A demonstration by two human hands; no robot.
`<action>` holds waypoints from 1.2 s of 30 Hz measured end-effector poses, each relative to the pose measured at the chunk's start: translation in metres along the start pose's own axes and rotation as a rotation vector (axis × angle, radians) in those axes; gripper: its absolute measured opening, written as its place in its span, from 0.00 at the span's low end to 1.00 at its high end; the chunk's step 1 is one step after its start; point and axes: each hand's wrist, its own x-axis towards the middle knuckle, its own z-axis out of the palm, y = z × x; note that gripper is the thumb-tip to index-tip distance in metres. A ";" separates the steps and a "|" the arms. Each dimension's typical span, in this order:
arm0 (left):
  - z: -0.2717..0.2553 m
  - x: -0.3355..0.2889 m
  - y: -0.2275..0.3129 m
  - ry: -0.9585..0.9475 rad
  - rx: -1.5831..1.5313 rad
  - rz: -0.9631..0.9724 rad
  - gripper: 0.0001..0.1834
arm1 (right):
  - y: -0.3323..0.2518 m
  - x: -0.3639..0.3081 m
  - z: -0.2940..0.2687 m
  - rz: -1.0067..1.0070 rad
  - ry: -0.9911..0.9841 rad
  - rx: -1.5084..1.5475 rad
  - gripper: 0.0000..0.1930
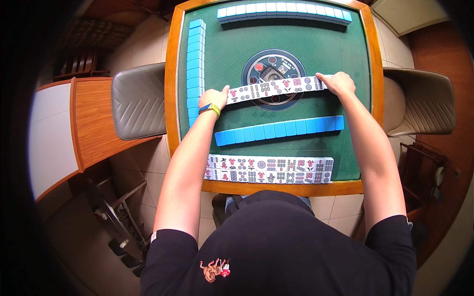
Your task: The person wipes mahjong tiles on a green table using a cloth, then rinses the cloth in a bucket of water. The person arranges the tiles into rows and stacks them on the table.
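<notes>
A long row of white mahjong tiles [276, 88], printed faces showing, is pressed end to end between my hands. My left hand [214, 98], with a yellow-green and blue band at the wrist, grips the row's left end. At the other end, my right hand [339, 84] has its fingers closed on the last tiles. The row crosses in front of the round centre console [274, 67] and hides part of it. I cannot tell whether it touches the cloth. Nearer to me lies a row of blue-backed tiles [279, 130], and by the near edge are two rows of face-up tiles [269, 170].
The green-topped mahjong table [224, 49] has a raised wooden rim [174, 59]. A blue tile wall [196, 64] runs along its left side, and another stacked tile wall [284, 14] along the far side. Grey padded chairs stand left [139, 101] and right [428, 101].
</notes>
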 end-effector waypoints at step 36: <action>0.061 -0.146 -0.088 0.089 -0.147 0.160 0.45 | 0.135 -0.114 0.130 -0.319 0.386 0.463 0.52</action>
